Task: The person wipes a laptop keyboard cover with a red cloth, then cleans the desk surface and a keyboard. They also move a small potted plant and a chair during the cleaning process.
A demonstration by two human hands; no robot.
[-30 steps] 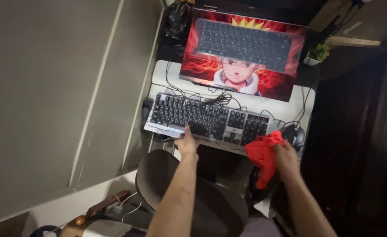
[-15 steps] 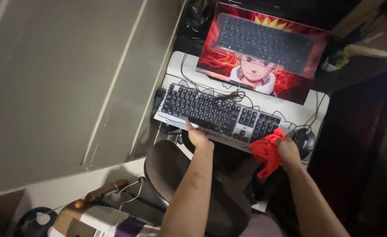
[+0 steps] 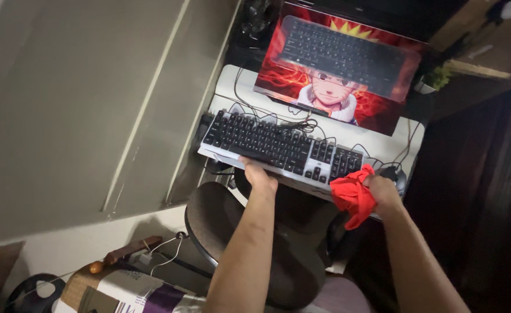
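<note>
red cloth (image 3: 353,197) now nearer keyboard (image 3: 278,148) corner

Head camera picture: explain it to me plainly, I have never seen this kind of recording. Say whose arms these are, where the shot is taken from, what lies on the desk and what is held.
There is no machine here. One camera sits on a person's head and looks down, so the two bare arms are that person's own. The left hand rests on the front edge of a black and silver keyboard. The right hand grips a bunched red cloth at the keyboard's right end, next to a dark mouse. All of this lies on a white desk, with loose cables across it. Behind the keyboard stands an open laptop with a red cartoon skin. Below the arms is a dark chair seat.
</note>
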